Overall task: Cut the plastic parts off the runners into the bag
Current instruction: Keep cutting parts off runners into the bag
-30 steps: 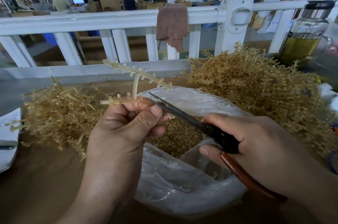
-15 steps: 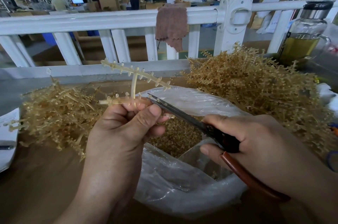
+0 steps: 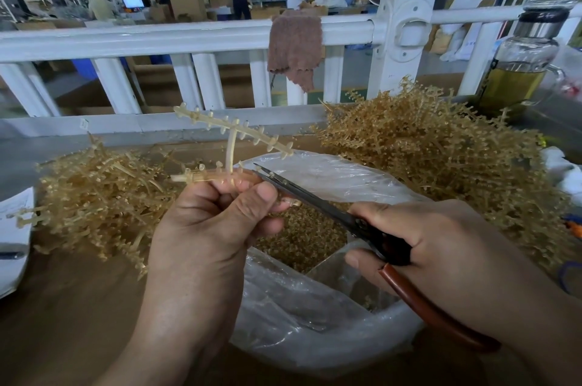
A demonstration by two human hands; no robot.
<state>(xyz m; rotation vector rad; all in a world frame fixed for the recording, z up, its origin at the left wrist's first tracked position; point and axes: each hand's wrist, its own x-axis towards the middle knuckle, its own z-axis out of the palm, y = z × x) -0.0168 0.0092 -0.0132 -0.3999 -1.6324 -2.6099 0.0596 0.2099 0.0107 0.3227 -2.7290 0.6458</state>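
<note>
Our left hand [image 3: 214,228] holds the runner [image 3: 231,149] over the open bag [image 3: 330,179] on the surface, fingers clamped on its lower bar. Our right hand [image 3: 441,253] grips the scissors [image 3: 315,200], fingers curled round the handles, with the blade tips at that bar.

The brown bench [image 3: 63,322] is loaded with a bag [image 3: 315,322], set between left runner heap [image 3: 100,196] and right runner heap [image 3: 441,149].

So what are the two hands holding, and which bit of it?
The left hand pinches the plastic runner by its lower bar; the right hand grips the scissors by their handles.
</note>
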